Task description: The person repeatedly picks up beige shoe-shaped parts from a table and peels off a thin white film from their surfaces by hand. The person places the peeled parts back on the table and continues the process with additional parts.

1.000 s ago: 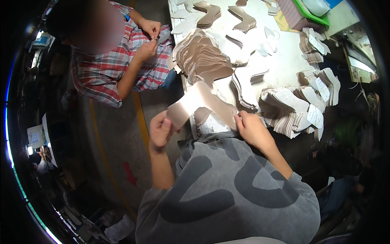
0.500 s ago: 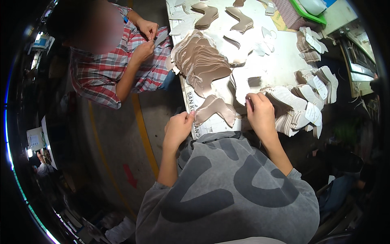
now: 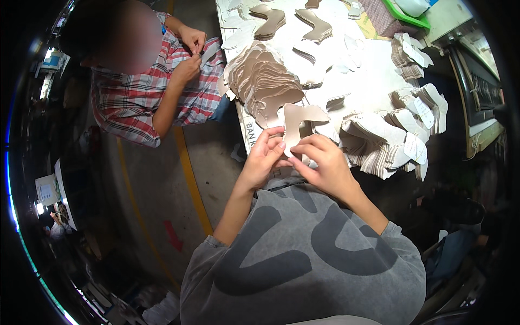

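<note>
A curved, boomerang-shaped beige cut piece (image 3: 294, 120), thin like leather or lining, is held at its lower end over the near edge of the table. My left hand (image 3: 262, 165) grips its left side between thumb and fingers. From the right, my right hand (image 3: 325, 165) pinches the same lower end, its fingertips close to the left thumb. Just beyond lies a large fanned pile of similar beige pieces (image 3: 265, 73). To the right of my right hand, thick stacks of pale pieces (image 3: 368, 138) lie along the table's edge.
Smaller stacks (image 3: 268, 23) lie farther up the white table (image 3: 368, 70). Tagged bundles (image 3: 428, 111) line its right edge. A green tray (image 3: 414, 16) stands at the far right. On the left, a person in a checked shirt (image 3: 135, 103) handles a small piece.
My right hand has moved left from the pale stacks, and my left hand has moved up and right. Both now hold a beige piece above the table's near edge.
</note>
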